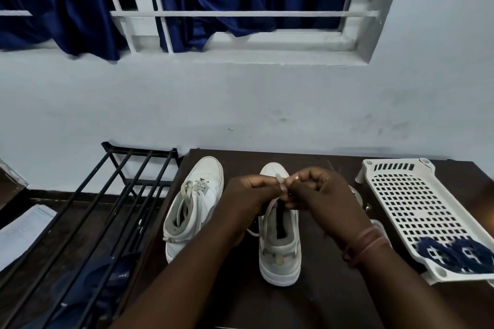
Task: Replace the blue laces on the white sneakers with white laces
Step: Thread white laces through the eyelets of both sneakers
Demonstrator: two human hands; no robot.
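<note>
Both hands, left hand (248, 195) and right hand (318, 192), pinch the white lace (279, 177) above the right sneaker (279, 243) at table (315, 302) centre. Sneaker's long axis runs 6 to 12 o'clock, toe at 12. Risk: a slack pinch could let the lace slip from its eyelet.

You're in a home room, pale painted wall (240, 104), barred window (187, 13) with dark blue curtains (66, 8), black metal shoe rack (112, 195) beside your dark table (320, 302) (a domestic corner, no workshop fittings).
</note>
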